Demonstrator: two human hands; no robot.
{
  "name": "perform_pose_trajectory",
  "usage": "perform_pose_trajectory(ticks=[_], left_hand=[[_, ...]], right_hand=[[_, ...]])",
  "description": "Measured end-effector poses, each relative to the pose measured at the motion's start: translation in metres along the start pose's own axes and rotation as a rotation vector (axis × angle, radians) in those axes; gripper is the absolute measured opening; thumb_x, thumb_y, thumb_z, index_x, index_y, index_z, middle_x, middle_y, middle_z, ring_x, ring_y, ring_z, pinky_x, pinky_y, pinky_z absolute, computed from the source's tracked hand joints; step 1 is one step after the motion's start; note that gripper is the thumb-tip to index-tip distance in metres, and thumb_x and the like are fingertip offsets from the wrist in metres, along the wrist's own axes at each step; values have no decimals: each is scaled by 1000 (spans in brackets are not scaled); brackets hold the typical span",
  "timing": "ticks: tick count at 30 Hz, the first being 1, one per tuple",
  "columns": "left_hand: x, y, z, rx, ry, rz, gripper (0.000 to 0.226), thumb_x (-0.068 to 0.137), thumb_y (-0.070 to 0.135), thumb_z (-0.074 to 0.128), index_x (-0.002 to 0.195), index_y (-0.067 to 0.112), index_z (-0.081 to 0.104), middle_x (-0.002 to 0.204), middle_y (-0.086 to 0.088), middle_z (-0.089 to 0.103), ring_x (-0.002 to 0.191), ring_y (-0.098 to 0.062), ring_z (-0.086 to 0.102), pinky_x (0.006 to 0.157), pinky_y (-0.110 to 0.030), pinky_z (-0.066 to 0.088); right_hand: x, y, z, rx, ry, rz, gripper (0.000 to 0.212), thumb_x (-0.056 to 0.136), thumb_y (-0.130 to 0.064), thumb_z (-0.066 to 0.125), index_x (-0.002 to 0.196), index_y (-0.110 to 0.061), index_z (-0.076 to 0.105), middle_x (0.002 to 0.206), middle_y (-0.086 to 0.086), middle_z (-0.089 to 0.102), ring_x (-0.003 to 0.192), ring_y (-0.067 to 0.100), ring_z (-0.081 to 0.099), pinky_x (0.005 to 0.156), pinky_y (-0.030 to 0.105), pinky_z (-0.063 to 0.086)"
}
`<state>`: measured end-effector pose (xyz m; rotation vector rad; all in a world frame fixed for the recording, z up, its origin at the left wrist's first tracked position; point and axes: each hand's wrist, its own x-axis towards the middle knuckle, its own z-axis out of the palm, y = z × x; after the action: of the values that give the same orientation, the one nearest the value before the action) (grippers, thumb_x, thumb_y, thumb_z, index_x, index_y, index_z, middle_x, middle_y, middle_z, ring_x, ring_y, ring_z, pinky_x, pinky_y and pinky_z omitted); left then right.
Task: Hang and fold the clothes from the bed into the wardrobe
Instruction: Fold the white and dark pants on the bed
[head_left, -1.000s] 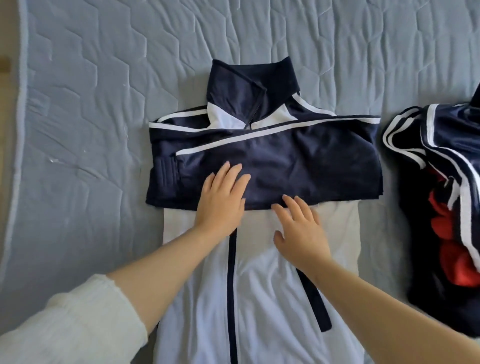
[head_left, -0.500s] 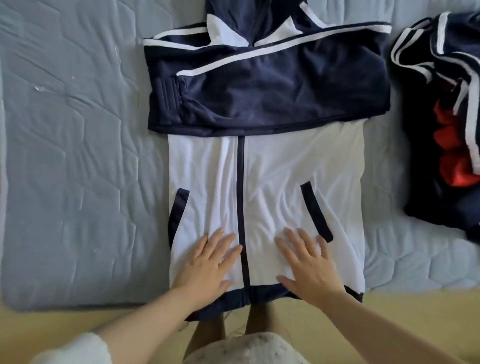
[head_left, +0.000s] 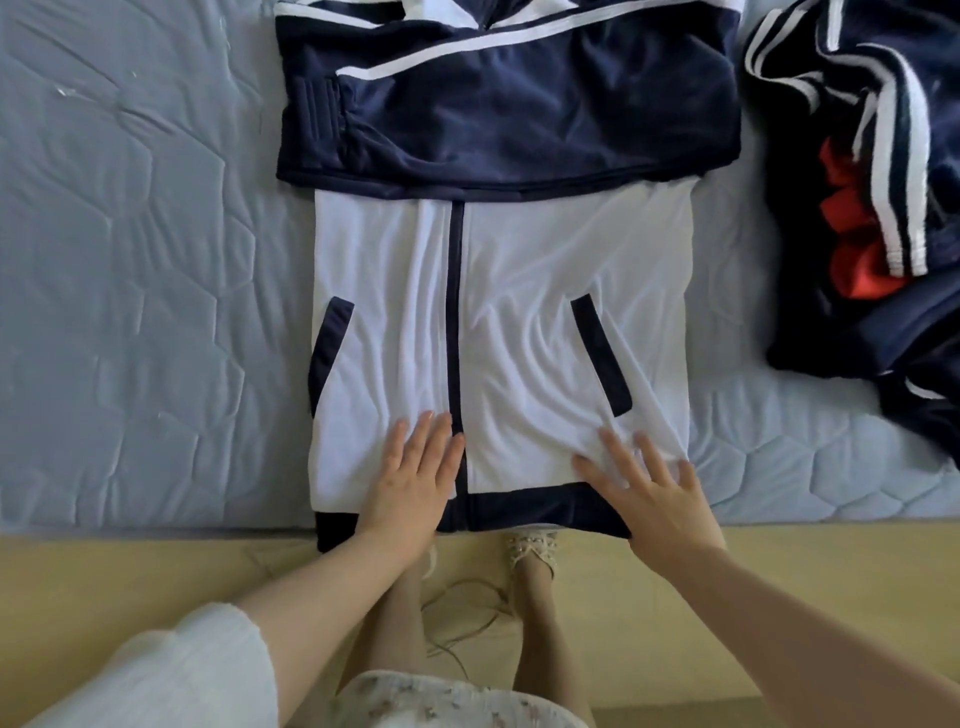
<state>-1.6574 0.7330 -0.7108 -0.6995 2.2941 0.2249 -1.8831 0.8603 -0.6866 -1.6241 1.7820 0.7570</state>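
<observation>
A navy-and-white zip jacket lies flat on the grey-blue quilted bed, front up, with its navy sleeves folded across the chest. Its dark hem reaches the bed's near edge. My left hand lies flat with straight fingers on the white lower front, just left of the zip. On the lower right of the jacket, below the right pocket, my right hand presses with fingers spread. A heap of navy striped clothes with red fabric sits on the bed to the right.
The bed's near edge runs across the view above a yellowish floor. My legs and sandalled feet stand against that edge. A thin cord lies on the floor between the feet.
Both hands slid from the folded navy sleeves down the white front to the hem. My right hand has since shifted out toward the jacket's right edge. The view tilted down.
</observation>
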Motion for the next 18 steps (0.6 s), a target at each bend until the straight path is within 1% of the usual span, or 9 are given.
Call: perform_pose_trajectory(ticks=[3,5,6,7,8,10,12,15,18], left_hand=[[-1,11,2,-18,-14,-65,82,97,44,32,136,6,-30,136,-15,-42,131,-39,-33,103,-56,-22],[0,18,2,-48,-7,-115,89,92,56,34,141,8,-23,145,-13,-34,139,-37,-23,108,-55,-18],[0,21,2,-63,8,-137,88,91,58,33,144,9,-18,151,-13,-27,141,-36,-18,110,-54,-15],[-1,23,1,-72,21,-156,87,90,59,32,147,11,-14,154,-12,-20,142,-35,-15,111,-54,-12],[-3,25,1,-82,28,-168,86,90,60,31,148,13,-11,156,-11,-15,143,-33,-13,111,-54,-11],[-6,29,-1,-119,18,-164,87,87,66,30,148,21,-12,157,-9,-12,143,-32,-12,110,-55,-13],[-8,35,-4,-185,9,-131,87,84,70,31,147,29,-12,157,-5,-12,144,-29,-14,108,-55,-17],[-4,46,-13,-252,3,-27,83,85,69,32,147,34,-9,157,0,-12,143,-23,-16,106,-55,-21],[-1,55,-16,-273,-31,32,84,84,67,39,147,34,-7,157,-1,-14,143,-25,-19,105,-54,-22]], right_hand=[[-6,8,11,9,-11,-3,92,86,-6,50,144,-35,-14,153,5,-24,141,32,4,97,41,40],[-8,13,13,61,51,-3,82,84,-3,50,146,-33,6,154,6,5,130,27,30,81,31,47],[-8,16,13,89,126,-23,75,80,-2,56,143,-29,25,144,6,31,118,25,45,72,30,49],[-9,20,12,101,199,-46,69,69,0,68,131,-23,48,121,5,55,99,24,57,59,29,50],[-12,25,11,103,267,-61,62,53,3,78,111,-17,66,91,3,66,78,23,63,45,26,48],[-21,34,12,99,374,-81,53,31,11,80,79,-11,73,60,0,61,55,22,61,31,23,41],[-31,38,16,105,424,-70,48,26,15,75,67,-10,71,54,1,58,50,22,59,30,23,39],[-42,41,24,135,420,20,44,24,18,74,58,-8,66,51,3,54,47,25,56,31,24,40],[-45,41,29,127,390,123,43,27,14,79,64,-4,68,60,10,60,56,30,62,45,36,50]])
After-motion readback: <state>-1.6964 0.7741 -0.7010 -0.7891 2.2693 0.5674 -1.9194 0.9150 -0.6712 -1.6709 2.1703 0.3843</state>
